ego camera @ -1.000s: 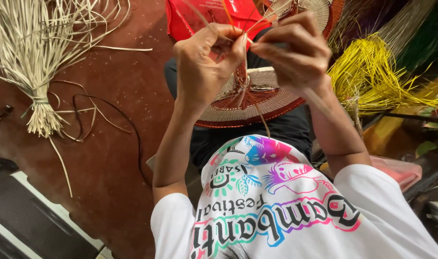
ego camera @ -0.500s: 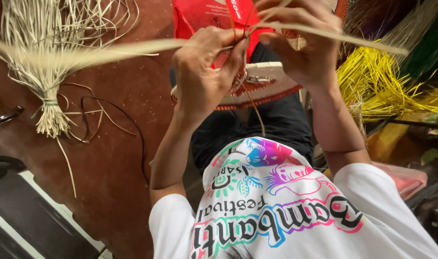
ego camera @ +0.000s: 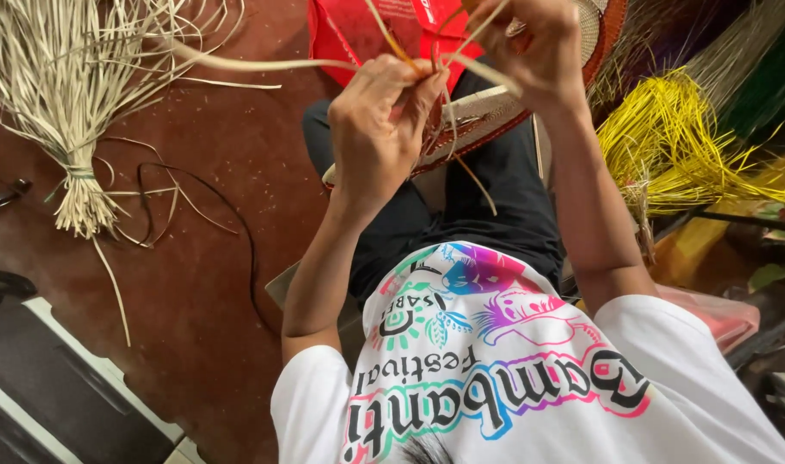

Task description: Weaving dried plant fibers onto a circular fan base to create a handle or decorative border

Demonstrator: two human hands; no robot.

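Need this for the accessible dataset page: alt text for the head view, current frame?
Seen from above, a person's left hand and right hand pinch thin pale straw strips over a tilted, partly woven round piece on their lap. A tied bundle of natural straw lies on the reddish-brown floor; yellow dyed straw lies opposite.

A tied bundle of pale straw strips (ego camera: 74,103) is lying fanned out at the upper left on the reddish-brown floor (ego camera: 212,283). A red bag (ego camera: 349,30) is sitting at the top centre. Yellow fibres (ego camera: 668,137) are spreading across the right side, beside darker green fibres (ego camera: 762,60) at the upper right.
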